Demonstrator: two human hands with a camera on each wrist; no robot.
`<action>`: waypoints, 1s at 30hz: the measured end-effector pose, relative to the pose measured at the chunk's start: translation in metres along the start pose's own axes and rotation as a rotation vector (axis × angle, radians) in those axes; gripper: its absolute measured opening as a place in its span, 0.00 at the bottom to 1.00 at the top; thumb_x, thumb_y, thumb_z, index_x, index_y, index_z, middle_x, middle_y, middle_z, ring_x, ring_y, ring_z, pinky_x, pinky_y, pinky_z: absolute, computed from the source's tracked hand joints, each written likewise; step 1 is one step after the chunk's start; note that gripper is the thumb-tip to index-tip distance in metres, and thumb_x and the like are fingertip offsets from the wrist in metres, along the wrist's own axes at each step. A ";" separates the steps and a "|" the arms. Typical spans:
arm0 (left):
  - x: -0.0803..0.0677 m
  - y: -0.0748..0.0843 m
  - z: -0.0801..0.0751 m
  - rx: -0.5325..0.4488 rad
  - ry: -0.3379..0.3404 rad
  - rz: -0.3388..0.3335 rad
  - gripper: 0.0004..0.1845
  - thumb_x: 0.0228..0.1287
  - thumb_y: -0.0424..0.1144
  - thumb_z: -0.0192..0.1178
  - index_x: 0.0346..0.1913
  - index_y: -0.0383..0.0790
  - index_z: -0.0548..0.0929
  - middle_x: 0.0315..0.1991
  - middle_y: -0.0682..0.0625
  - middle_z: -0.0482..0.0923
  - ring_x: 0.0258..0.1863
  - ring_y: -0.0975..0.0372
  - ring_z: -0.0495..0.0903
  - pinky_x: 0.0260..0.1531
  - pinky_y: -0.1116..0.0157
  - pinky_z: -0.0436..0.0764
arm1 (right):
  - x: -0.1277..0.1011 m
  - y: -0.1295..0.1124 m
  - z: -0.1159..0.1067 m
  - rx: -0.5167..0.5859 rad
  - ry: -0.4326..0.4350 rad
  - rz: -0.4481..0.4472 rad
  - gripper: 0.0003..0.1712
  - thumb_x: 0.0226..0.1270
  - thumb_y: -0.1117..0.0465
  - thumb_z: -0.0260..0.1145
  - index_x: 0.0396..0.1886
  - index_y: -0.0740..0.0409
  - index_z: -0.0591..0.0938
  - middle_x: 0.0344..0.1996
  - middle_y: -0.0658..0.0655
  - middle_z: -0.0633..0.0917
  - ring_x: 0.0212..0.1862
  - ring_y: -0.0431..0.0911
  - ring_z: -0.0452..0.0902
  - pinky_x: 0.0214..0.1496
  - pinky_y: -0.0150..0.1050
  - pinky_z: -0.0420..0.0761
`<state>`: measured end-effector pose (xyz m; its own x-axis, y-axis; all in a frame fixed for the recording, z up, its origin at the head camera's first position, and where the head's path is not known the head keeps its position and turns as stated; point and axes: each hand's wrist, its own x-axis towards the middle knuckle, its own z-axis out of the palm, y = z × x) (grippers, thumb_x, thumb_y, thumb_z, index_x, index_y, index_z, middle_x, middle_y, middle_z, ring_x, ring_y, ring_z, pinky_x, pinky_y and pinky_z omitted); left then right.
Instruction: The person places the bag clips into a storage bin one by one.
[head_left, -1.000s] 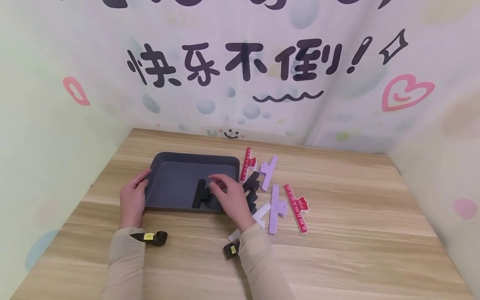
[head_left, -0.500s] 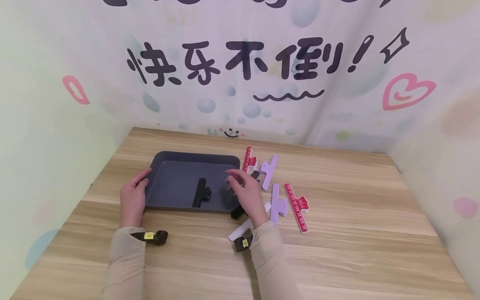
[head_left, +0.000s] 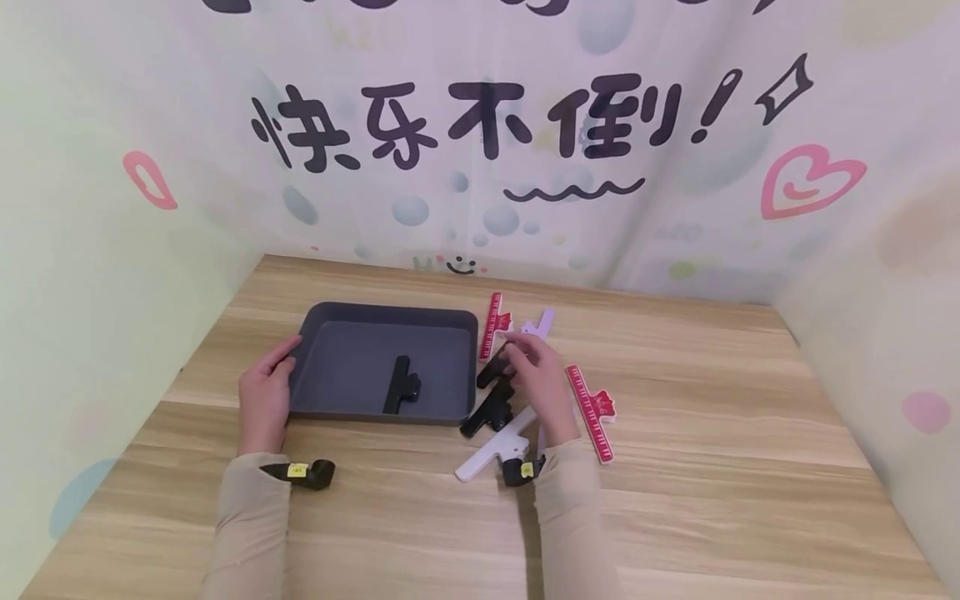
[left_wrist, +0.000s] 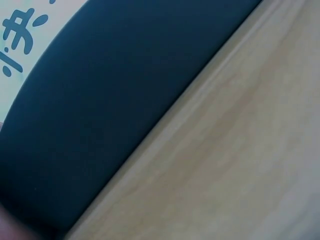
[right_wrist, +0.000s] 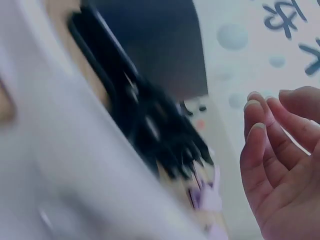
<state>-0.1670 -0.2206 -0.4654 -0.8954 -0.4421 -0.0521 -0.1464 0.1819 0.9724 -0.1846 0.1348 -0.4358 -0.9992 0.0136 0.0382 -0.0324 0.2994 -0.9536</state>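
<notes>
A dark grey tray (head_left: 345, 325) lies on the wooden table, and one black clip (head_left: 400, 386) rests inside it. My left hand (head_left: 264, 393) rests against the tray's left wall (left_wrist: 100, 105). My right hand (head_left: 538, 382) hovers just right of the tray over loose clips, fingers relaxed and holding nothing; the right wrist view shows the fingers (right_wrist: 272, 150) apart and empty. Under and beside it lie two black clips (head_left: 491, 392), a white clip (head_left: 487, 454), a red ruler clip (head_left: 492, 327), a lilac clip (head_left: 542, 322) and another red ruler clip (head_left: 591, 414).
A printed backdrop (head_left: 480, 133) walls the table at the back and on both sides. Bare wood (head_left: 712, 467) stretches right of the clips and along the front edge. The right wrist view is blurred, with black clips (right_wrist: 150, 125) close by.
My right hand has left the black clip in the tray and moved right, out over the loose clips. The left hand has stayed on the tray's left wall.
</notes>
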 end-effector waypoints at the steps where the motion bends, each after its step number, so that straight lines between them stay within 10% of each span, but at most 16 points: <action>1: 0.000 0.000 0.000 -0.002 -0.002 -0.001 0.17 0.67 0.41 0.46 0.55 0.53 0.76 0.59 0.57 0.68 0.60 0.69 0.61 0.60 0.66 0.59 | 0.001 0.002 -0.003 0.007 0.016 0.018 0.18 0.64 0.51 0.55 0.52 0.50 0.76 0.37 0.54 0.81 0.36 0.49 0.77 0.37 0.46 0.79; 12: 0.002 0.002 -0.001 -0.007 -0.008 -0.009 0.17 0.67 0.42 0.46 0.56 0.54 0.75 0.59 0.58 0.68 0.59 0.70 0.61 0.59 0.67 0.60 | 0.006 0.012 -0.015 -0.015 0.134 0.141 0.19 0.65 0.54 0.54 0.56 0.48 0.74 0.44 0.54 0.78 0.38 0.49 0.77 0.36 0.40 0.78; 30: 0.001 -0.002 0.000 -0.010 -0.003 0.004 0.16 0.67 0.41 0.46 0.55 0.53 0.76 0.58 0.58 0.69 0.59 0.70 0.62 0.59 0.67 0.60 | 0.005 0.016 -0.004 -0.335 0.060 0.137 0.22 0.61 0.49 0.59 0.55 0.50 0.75 0.42 0.53 0.79 0.38 0.45 0.76 0.35 0.39 0.77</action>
<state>-0.1678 -0.2209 -0.4671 -0.8974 -0.4384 -0.0492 -0.1387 0.1744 0.9749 -0.1903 0.1435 -0.4495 -0.9901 0.1284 -0.0565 0.1217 0.5865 -0.8008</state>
